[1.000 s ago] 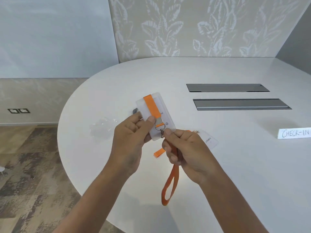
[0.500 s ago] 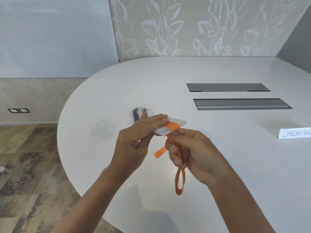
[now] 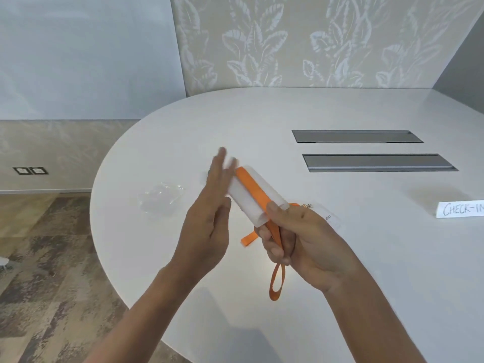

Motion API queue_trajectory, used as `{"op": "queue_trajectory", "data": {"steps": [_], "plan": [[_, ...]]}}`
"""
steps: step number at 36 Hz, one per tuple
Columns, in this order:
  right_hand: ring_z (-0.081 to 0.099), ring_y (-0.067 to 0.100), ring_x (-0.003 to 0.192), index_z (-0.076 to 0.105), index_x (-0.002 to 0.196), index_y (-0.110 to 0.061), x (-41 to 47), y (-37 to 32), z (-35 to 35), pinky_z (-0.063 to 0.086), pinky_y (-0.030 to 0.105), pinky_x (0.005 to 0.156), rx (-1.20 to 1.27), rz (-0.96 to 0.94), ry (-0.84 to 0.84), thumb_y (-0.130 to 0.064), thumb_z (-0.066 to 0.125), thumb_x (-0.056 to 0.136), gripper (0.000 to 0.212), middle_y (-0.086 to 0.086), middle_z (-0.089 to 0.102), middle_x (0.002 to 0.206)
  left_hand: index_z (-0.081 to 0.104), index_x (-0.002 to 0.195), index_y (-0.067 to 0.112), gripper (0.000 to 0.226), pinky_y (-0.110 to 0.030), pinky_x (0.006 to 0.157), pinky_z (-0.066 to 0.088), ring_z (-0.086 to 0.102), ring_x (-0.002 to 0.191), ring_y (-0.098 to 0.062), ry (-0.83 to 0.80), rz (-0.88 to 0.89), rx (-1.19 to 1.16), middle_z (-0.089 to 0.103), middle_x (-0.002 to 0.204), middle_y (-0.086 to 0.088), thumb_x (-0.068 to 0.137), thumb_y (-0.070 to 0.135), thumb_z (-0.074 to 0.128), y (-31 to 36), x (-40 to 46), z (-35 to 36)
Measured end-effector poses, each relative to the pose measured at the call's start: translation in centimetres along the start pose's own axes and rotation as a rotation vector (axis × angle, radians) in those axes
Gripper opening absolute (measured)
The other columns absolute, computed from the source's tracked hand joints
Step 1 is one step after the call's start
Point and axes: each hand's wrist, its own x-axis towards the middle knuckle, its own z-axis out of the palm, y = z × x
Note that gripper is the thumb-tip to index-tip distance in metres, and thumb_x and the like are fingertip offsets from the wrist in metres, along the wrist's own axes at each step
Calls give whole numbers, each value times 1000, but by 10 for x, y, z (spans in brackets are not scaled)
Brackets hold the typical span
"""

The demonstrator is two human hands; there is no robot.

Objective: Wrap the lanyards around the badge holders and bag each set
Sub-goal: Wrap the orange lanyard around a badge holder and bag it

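A clear badge holder (image 3: 247,203) is held above the white table (image 3: 288,113), with an orange lanyard (image 3: 252,188) running along its upper face. My right hand (image 3: 301,239) is shut on the holder's near end and on the lanyard, whose loop (image 3: 277,281) hangs below the fist. A short orange end (image 3: 247,238) sticks out to the left. My left hand (image 3: 209,218) is flat with fingers spread, blurred, touching the holder's left edge. A crumpled clear bag (image 3: 161,197) lies on the table to the left.
Two grey recessed cable trays (image 3: 377,162) sit in the table at the right. A white CHECK-IN card (image 3: 461,209) stands near the right edge. Another clear holder (image 3: 328,218) lies flat behind my right hand. The table's rounded edge drops to patterned floor (image 3: 52,258) at the left.
The holder has been turned over, so the lanyard wound further and the hanging loop got shorter. My left hand let go of the holder and opened flat against it.
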Motion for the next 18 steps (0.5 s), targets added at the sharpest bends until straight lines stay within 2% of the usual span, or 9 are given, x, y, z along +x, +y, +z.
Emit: {"op": "queue_trajectory", "data": {"steps": [2,3,4,6,9,12,13,15,18], "plan": [[52,16,51,72,82,-13,1,0,0,39,24,48,-2,-5,-2,-39,66,106,35,10,66,81,22,171,31,64,-38,132,30,28,161,-3,94,-309,-324,30,173,23,113,21,48,11,-4,1],[52,16,51,72,84,-13,2,0,1,39,24,48,-3,-5,-3,-39,67,106,35,10,66,81,21,170,37,68,-37,129,36,38,157,-5,108,-456,-537,41,168,23,110,34,53,16,-4,1],[52,16,51,72,85,-13,2,0,2,39,24,48,-6,-6,-5,-39,67,106,34,11,66,82,24,168,40,69,-37,125,42,50,151,-12,107,-562,-724,53,161,17,107,42,56,20,-3,1],[52,16,51,74,85,-13,3,1,4,39,23,48,-24,-6,-10,-39,65,107,35,11,66,81,40,163,31,57,-42,117,51,70,125,-25,13,-627,-850,73,139,-9,109,42,56,26,0,0],[52,15,50,74,79,-15,5,5,8,38,23,47,-83,3,-6,-40,62,108,40,8,66,77,60,147,14,39,-51,106,58,75,90,-36,-10,-626,-842,74,102,-31,110,26,61,31,1,-2],[52,16,49,73,75,-19,7,11,10,35,25,48,-130,15,29,-47,67,102,39,7,66,75,68,137,12,34,-62,106,57,71,88,-49,88,-651,-780,66,101,-45,103,14,68,33,2,-3],[53,17,49,72,74,-19,8,13,10,36,26,47,-139,17,45,-48,68,100,39,7,66,76,70,134,13,32,-60,105,58,73,96,-51,118,-644,-754,70,106,-41,102,12,70,33,2,-3],[54,17,49,74,76,-20,10,16,9,37,25,47,-131,20,61,-48,70,99,36,9,66,78,73,129,15,28,-53,103,61,76,107,-42,163,-614,-683,80,110,-21,101,10,71,32,0,-1],[58,19,52,80,95,-17,11,19,8,43,25,48,-100,41,59,-36,72,103,23,10,68,83,75,125,21,26,-37,87,66,77,98,-35,191,-525,-517,84,104,-5,101,11,74,25,-6,0]]}}
